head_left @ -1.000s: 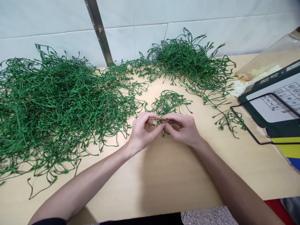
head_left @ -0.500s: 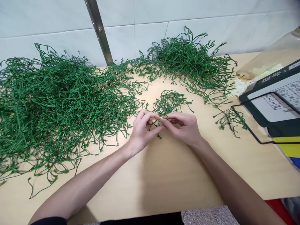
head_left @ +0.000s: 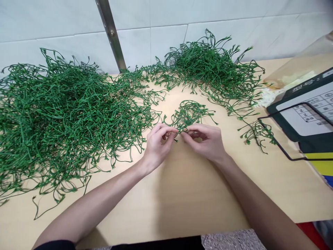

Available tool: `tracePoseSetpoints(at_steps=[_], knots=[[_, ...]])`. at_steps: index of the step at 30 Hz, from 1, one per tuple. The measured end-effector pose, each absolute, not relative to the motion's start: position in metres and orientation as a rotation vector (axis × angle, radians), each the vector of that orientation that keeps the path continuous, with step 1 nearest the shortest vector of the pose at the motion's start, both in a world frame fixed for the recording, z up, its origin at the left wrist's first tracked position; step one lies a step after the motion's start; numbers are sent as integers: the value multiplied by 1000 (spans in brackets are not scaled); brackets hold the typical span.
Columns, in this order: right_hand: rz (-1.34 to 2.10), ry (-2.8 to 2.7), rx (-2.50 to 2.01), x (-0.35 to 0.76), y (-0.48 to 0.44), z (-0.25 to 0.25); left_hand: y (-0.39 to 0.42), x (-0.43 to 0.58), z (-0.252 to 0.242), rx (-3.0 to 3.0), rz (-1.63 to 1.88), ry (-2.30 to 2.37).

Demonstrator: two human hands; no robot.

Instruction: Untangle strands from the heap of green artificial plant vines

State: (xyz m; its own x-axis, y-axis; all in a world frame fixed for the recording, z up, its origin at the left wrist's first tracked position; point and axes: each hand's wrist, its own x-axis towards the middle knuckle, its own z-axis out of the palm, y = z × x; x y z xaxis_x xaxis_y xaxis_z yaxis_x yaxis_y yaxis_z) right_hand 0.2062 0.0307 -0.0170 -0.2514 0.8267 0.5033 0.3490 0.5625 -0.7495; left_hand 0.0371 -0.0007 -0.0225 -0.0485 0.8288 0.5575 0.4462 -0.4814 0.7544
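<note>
My left hand (head_left: 158,143) is pinched, thumb against index finger, on a thin green plastic stem (head_left: 177,133) with forked tips. Facing it across a narrow gap, my right hand (head_left: 206,140) also pinches at the stem; its fingertips partly hide the strand. Just beyond both hands lies a small tangled bunch of the same green stems (head_left: 191,111). To the left spreads a large heap of green stems (head_left: 75,114), close beside my left hand.
A second pile of stems (head_left: 208,64) rests against the tiled wall (head_left: 166,38). At right, a dark printed bag (head_left: 291,104), a black wire frame (head_left: 282,152) and white pieces (head_left: 269,97) lie on the wooden table (head_left: 192,194). A metal post (head_left: 111,34) stands behind.
My fingertips, touching before, have drawn slightly apart, with my right hand shifting a little right. The stem end hanging below the fingers now sits higher.
</note>
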Motion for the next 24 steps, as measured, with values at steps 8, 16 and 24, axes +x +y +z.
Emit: tracePoseSetpoints(at_steps=[8,16,24], knots=[[665,-1825,-951,206,32,-15,-4,40,-21,1784,1500,1242],[566,-1845,-972,206,34,-15,-6,40,-25,1784,1420,1143],[622,-1896,-925,206,31,-12,-2,37,-21,1783,1486,1311]])
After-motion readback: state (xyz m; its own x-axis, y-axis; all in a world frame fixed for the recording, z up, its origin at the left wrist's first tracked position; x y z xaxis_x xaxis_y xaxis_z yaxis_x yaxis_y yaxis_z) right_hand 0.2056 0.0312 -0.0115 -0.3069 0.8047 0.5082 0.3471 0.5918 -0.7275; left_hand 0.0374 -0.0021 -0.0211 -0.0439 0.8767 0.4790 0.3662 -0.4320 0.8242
